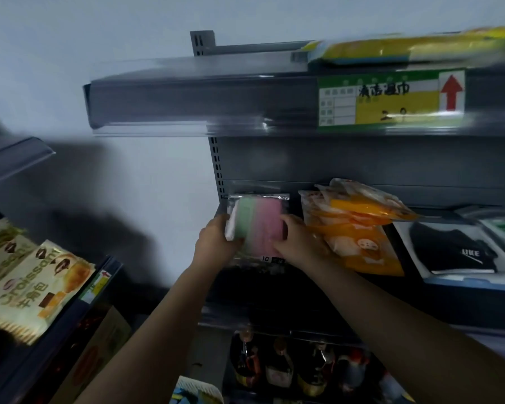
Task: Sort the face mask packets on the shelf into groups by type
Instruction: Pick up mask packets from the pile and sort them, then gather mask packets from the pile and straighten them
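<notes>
Both hands point(216, 243) point(296, 243) grip pastel packet point(260, 220) at shelf point(274, 290) end.

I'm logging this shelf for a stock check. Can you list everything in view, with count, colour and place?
pastel packet: one, green and pink in clear wrap, far left of the middle shelf, held by both hands
orange packets: several, count unclear, orange and clear, piled right of the pastel packet
black packet: one, black mask in clear wrap, right of the orange packets
yellow packs: count unclear, yellow, top shelf
price tag: one, green and yellow with red arrow, top shelf edge
croissant bags: at least two, cream, left rack
bottles: several, dark, bottom shelf
left hand: grips the pastel packet's left edge
right hand: grips its right edge
</notes>
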The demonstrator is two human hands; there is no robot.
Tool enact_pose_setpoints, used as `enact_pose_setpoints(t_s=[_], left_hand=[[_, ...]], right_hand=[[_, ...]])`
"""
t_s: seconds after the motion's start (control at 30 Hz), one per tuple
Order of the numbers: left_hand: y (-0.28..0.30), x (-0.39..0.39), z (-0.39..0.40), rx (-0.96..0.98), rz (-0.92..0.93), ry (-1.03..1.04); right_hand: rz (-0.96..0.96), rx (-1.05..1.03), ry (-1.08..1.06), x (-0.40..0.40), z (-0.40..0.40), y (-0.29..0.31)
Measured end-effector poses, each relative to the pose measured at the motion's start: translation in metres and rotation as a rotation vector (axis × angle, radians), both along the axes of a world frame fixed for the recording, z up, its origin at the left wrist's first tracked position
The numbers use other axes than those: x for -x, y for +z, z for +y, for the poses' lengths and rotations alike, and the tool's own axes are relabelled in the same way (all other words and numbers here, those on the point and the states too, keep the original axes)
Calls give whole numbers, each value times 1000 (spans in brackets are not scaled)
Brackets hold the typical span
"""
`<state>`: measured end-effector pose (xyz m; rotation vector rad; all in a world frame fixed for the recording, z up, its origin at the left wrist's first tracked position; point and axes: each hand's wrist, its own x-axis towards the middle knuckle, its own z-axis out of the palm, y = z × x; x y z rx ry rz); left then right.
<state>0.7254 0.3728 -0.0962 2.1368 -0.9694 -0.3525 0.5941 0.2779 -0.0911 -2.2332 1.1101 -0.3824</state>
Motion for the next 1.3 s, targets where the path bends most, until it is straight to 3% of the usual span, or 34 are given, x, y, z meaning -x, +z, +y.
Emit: enact_pose_setpoints(t_s=[0.23, 0.43, 0.63, 1.3], left_hand=[[15, 29, -6, -133, -502, -88], [40, 88, -25, -200, -789, -153], [54, 170, -47, -243, -870, -250], [59, 486, -133, -74, -921, -611]], right_hand=[[97, 256, 110, 25, 6, 14], [263, 519, 128, 87, 3, 41], [442, 609, 80, 172, -12, 57], [599, 570, -318, 505, -51, 67]])
